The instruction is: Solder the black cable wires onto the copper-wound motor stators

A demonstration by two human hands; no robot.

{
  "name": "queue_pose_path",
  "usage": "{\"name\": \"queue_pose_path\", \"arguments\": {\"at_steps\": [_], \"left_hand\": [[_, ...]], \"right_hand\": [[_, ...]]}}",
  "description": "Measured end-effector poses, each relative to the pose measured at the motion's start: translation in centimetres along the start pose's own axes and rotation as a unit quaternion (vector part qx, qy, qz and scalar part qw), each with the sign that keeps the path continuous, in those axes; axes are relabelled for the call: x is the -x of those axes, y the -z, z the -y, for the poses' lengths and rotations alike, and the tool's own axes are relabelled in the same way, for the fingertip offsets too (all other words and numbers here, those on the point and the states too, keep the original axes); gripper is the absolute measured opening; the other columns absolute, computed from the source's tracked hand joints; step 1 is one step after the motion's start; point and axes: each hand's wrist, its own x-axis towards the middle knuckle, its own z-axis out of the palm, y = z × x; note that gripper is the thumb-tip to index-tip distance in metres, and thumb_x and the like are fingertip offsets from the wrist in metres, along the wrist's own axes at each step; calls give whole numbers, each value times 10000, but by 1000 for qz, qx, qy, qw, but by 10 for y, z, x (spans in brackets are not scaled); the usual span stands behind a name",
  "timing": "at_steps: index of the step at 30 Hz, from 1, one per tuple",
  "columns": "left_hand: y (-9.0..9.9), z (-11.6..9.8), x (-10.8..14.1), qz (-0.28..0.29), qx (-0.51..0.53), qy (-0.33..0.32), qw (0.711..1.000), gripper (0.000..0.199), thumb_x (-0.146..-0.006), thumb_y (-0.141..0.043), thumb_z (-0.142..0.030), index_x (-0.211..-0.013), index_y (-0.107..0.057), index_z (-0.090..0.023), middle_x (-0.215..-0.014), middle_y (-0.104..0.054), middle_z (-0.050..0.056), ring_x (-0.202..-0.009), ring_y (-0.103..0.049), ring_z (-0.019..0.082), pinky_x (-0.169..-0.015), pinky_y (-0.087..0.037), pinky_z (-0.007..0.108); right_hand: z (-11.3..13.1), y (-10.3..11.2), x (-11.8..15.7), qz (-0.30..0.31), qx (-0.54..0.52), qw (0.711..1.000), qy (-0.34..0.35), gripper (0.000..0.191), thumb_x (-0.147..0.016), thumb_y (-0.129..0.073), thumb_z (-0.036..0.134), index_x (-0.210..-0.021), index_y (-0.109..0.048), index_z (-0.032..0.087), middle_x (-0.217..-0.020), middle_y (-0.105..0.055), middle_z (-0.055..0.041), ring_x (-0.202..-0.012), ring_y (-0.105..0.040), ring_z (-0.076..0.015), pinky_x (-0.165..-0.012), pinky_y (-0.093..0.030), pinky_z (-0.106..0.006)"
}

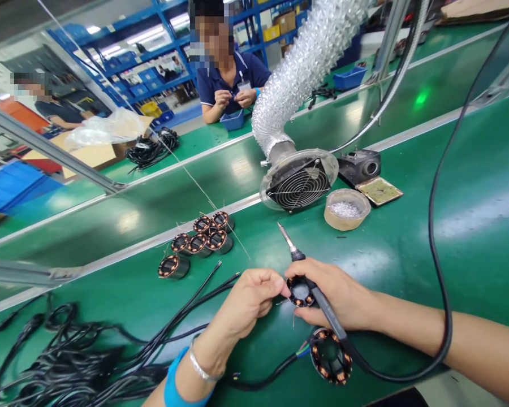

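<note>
My right hand (339, 291) is closed around a motor stator (300, 293) with copper windings, and a soldering iron (324, 308) also lies in its grip, tip pointing up and away. At the stator's left edge, my left hand (254, 297) pinches with thumb and forefinger; a thin wire seems to be there, but the fingertips hide it. Just below, a second stator (331, 357) lies on the bench, joined to a black cable (275, 381) with coloured wire ends. Several more stators (197, 243) stand grouped at the left.
Black cables (68, 362) pile up at the lower left. A fume extractor fan (299, 186) on a silver duct (297, 79) hangs ahead. Right of it are a round tub (346, 209) and an iron stand (360, 167) with a sponge (380, 191). Across the bench sits a co-worker (231, 79).
</note>
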Motion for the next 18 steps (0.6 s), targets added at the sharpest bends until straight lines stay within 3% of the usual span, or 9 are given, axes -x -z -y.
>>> {"name": "queue_pose_path", "arguments": {"at_steps": [4,8,12,15,18], "left_hand": [[4,1,11,2,-104,-58,993,482,-721,-721,-606,-661,-599,-144,-504,-355,-80,-470,-227,62,-460,-142,224],[5,11,22,13,-221,-23,975,332,-695,-781,-447,-760,-651,-148,-485,-244,-119,-477,-165,75,-468,-118,246],[-7,21,32,-48,-312,-46,948,207,-848,-620,-334,-766,-690,-157,-485,-302,-88,-474,-228,91,-466,-139,256],[-18,25,32,-83,-259,-88,958,239,-884,-543,-307,-768,-681,-151,-554,-412,-48,-518,-317,102,-488,-207,244],[-27,29,25,-75,-109,-65,989,196,-835,-574,-288,-738,-655,-138,-606,-494,-16,-554,-382,110,-519,-299,226]], "right_hand": [[-1,0,1,-8,8,1000,2,507,-676,-684,102,-1124,-477,221,-944,-601,-12,-764,-572,-152,-656,-491,-258],[-4,-1,3,-26,15,1000,2,515,-696,-688,129,-1154,-472,223,-965,-608,-20,-785,-593,-160,-680,-513,-274],[-6,-4,9,-43,36,998,-14,512,-751,-691,184,-1209,-470,234,-1002,-629,-38,-833,-645,-182,-733,-549,-301],[-8,-5,13,-50,68,996,-19,463,-803,-670,233,-1226,-483,238,-1009,-657,-59,-828,-679,-204,-713,-571,-309],[-14,-3,15,-51,80,995,11,405,-829,-642,299,-1205,-505,240,-916,-684,-49,-696,-692,-202,-588,-571,-285]]}}
